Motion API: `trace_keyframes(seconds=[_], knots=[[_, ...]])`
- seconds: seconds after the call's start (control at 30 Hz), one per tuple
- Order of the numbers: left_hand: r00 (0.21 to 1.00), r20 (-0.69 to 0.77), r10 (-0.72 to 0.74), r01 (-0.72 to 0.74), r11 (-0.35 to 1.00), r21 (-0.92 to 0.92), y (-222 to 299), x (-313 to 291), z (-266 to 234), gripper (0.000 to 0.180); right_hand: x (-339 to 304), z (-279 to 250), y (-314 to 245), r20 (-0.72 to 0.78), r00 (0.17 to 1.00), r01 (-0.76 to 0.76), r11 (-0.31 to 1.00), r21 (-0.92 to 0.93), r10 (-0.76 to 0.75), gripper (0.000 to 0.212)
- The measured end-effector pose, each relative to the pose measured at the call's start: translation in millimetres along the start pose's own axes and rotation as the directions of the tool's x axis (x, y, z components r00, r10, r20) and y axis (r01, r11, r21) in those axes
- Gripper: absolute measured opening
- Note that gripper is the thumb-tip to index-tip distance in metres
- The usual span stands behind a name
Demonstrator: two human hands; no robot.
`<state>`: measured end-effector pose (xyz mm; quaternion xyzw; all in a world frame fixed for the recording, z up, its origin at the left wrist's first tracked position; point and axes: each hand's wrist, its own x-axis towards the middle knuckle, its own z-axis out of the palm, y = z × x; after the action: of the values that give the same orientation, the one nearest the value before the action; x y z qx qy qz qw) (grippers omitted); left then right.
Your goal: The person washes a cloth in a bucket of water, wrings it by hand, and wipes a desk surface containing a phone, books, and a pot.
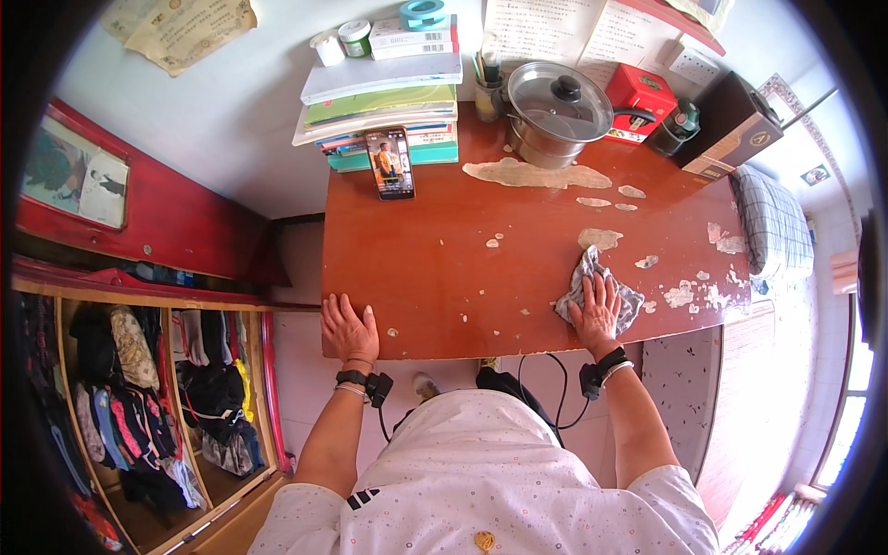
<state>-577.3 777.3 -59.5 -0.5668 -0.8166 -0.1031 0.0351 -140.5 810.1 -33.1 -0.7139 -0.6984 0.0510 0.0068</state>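
My left hand (pixel 350 330) lies flat at the front left corner of the worn red-brown table (pixel 416 268), fingers stretched out and thumb apart, holding nothing. Toward the right of the front edge, my right hand (pixel 597 310) rests palm down on a crumpled grey-and-white cloth (pixel 631 306). Its fingers are extended over the cloth, which bunches out on both sides and beyond the fingertips. Dark bands with small black devices sit on both wrists.
Along the back stand a book stack (pixel 379 102), a propped phone (pixel 389 164), a lidded steel pot (pixel 555 111), a red box (pixel 638 100), a jar (pixel 676 128) and a dark box (pixel 731 129). Peeled patches (pixel 536 174) mark the tabletop. An open wardrobe (pixel 166 398) stands left; a cable (pixel 562 388) hangs near me.
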Motion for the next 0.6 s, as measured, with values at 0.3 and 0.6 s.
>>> trace_keyframes(seconds=[0.3, 0.6], knots=[[1.0, -0.012, 0.007, -0.007, 1.0, -0.008, 1.1, 0.5, -2.3, 0.054, 0.0, -3.5, -1.9, 0.021, 1.0, -0.011, 1.0, -0.003, 0.011, 0.059], [1.0, -0.025, 0.01, -0.011, 1.0, -0.014, 0.1, -0.3, -0.4, 0.054, -0.2, -0.6, -0.1, -0.001, 1.0, -0.002, 1.0, 0.001, 0.002, 0.06]])
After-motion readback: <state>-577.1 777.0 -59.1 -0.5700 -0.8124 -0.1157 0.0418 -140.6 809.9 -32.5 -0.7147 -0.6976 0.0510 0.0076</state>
